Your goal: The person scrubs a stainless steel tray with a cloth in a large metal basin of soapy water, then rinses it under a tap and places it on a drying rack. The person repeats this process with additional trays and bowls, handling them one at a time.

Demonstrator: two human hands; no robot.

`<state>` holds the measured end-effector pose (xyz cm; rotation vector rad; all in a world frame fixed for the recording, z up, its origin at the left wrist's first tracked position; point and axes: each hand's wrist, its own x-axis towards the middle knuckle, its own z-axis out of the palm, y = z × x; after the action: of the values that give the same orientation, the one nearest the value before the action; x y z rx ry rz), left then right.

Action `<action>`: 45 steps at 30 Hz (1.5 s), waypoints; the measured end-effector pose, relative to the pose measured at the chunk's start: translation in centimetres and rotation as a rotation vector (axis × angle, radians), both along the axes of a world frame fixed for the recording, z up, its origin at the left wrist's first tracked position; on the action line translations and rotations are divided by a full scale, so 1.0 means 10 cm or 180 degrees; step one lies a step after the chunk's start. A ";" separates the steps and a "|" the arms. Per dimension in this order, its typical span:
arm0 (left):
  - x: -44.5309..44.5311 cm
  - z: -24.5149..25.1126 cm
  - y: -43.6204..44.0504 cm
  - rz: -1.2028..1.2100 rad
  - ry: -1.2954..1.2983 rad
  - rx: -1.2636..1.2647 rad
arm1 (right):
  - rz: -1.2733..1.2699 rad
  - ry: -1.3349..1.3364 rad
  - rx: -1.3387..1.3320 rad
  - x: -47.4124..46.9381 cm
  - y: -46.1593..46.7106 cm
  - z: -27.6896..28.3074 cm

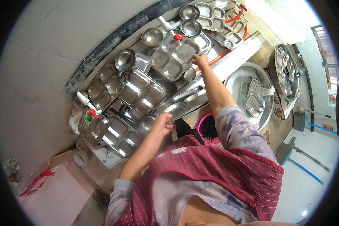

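Note:
My left hand (pixel 163 123) grips the near left corner of a compartment tray of stainless steel (pixel 179 108), tilted at the counter's front edge. Farther off, my right hand (pixel 200 60) has its fingers at the right edge of another steel compartment tray (pixel 175 56), beneath a tap with a red handle (pixel 179 36); whether they grip it I cannot tell. Around both hands lie several more trays, such as one in the middle (pixel 142 90) and one at the lower left (pixel 121 135). Steel bowls (pixel 125 60) stand among them, one (pixel 147 123) just left of my left hand.
At the right, a large steel basin (pixel 240 73) holds trays, and a second basin (pixel 295 93) beyond it holds more. An orange hose (pixel 220 57) runs along the counter. A pink-rimmed bin (pixel 200 124) stands on the floor near me. Brooms (pixel 284 151) lie farther right.

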<state>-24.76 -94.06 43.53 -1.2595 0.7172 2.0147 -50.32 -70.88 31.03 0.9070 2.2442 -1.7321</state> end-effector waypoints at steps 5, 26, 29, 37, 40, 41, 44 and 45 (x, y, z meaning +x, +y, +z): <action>-0.04 -0.01 0.06 -0.0024 -0.0019 -0.0066 | 0.0779 0.0140 0.1258 -0.16 0.16 0.20; -0.03 -0.10 0.09 0.0070 -0.0026 0.0022 | -0.0517 0.1097 -0.0253 -0.42 -0.22 0.24; 0.01 -0.14 0.09 0.0079 -0.0045 0.0090 | -0.0272 0.0897 -0.0737 -0.44 -0.13 0.23; -0.01 -0.15 0.09 -0.0042 -0.0039 0.0004 | -0.1030 0.1158 0.0763 -0.27 0.14 0.60; -0.01 -0.09 0.11 -0.0009 -0.0076 -0.0141 | -0.0694 0.2162 0.2006 -0.09 0.40 0.90; -0.03 -0.07 0.15 -0.0027 -0.0092 -0.0207 | -0.0502 0.2250 0.2165 0.01 0.49 0.96; -0.04 0.02 0.18 -0.0112 -0.0041 -0.0173 | -0.0261 0.3265 0.2741 0.18 0.68 0.98; -0.05 0.04 0.20 -0.0183 -0.0063 -0.0255 | -0.0036 0.3213 0.2895 0.25 0.71 0.92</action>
<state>-25.22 -92.08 43.92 -1.2878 0.8227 1.9418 -47.79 -63.75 40.26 0.0180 3.8116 -1.2217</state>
